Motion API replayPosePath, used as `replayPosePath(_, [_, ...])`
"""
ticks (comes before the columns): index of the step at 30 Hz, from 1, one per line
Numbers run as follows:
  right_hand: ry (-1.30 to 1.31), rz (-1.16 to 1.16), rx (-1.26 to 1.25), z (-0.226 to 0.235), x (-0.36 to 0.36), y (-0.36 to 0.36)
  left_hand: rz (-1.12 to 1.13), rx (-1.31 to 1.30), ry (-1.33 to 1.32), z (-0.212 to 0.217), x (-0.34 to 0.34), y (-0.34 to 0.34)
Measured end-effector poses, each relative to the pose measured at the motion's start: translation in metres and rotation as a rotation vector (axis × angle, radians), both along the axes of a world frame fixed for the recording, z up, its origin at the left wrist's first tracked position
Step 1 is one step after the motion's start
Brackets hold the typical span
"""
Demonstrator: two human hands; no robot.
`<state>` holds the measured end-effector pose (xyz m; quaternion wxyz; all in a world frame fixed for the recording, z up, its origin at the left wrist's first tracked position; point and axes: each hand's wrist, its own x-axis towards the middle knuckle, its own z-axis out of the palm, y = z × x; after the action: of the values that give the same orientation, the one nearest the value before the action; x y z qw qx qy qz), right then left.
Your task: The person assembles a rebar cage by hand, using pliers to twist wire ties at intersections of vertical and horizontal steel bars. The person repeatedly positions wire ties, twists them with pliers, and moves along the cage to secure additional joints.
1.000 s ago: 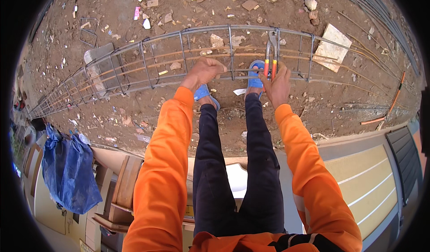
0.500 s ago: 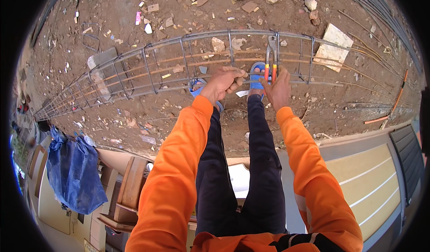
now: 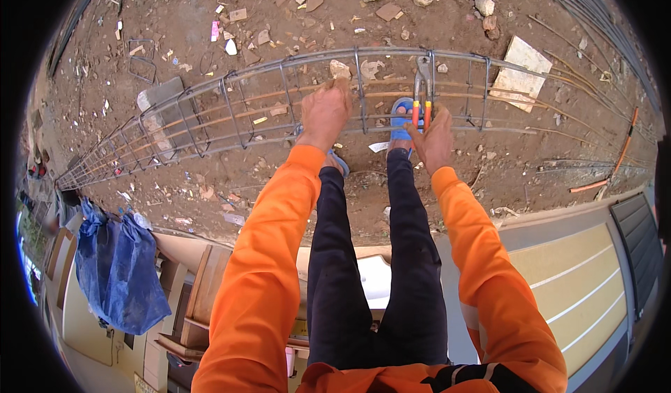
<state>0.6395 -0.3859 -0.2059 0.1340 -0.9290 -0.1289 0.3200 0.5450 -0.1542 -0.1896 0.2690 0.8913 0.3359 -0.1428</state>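
A long rebar cage (image 3: 231,106) of straight bars and square stirrups lies across the dirt in front of me. My left hand (image 3: 325,113) rests on its near bars, next to an upright stirrup (image 3: 360,89), fingers curled over the steel. My right hand (image 3: 435,136) grips pincers (image 3: 421,89) with red-orange handles, their jaws up at the cage's top bar. Both sleeves are orange. My legs in dark trousers reach to the cage, and a foot in a blue sandal (image 3: 402,120) sits between the hands.
Stones, brick chips and paper scraps litter the dirt. A pale flat slab (image 3: 521,71) lies under the cage at right, a grey block (image 3: 164,106) at left. Loose rods curve along the right rim. A blue sheet (image 3: 122,267) and wooden pieces lie lower left.
My left hand has slid right along the cage, from well left of my foot to the stirrup beside the pincers. The right hand with the pincers has stayed where it was.
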Motion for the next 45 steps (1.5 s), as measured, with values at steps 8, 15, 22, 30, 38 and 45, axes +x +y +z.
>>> replayPosePath(8, [-0.025,-0.052,0.011,0.013,-0.002,0.002,0.474,-0.514,-0.003,0.039,0.0,-0.022])
replayPosePath(15, [-0.101,0.002,0.024,0.008,-0.007,0.008,0.011,-0.172,-0.199,0.008,-0.037,-0.071])
replayPosePath(22, [-0.066,0.124,-0.053,0.015,0.014,0.009,1.269,-1.008,-0.037,-0.007,-0.045,-0.042])
replayPosePath(30, [0.722,-0.447,0.321,0.059,-0.038,0.002,1.141,-0.831,-0.171,0.009,-0.038,-0.075])
replayPosePath(38, [0.879,-0.541,0.335,0.061,-0.089,0.021,0.604,-0.57,-0.227,0.021,-0.048,-0.072])
replayPosePath(45, [1.02,-0.6,0.321,0.081,-0.086,0.032,0.515,-0.547,-0.189,0.028,-0.043,-0.061])
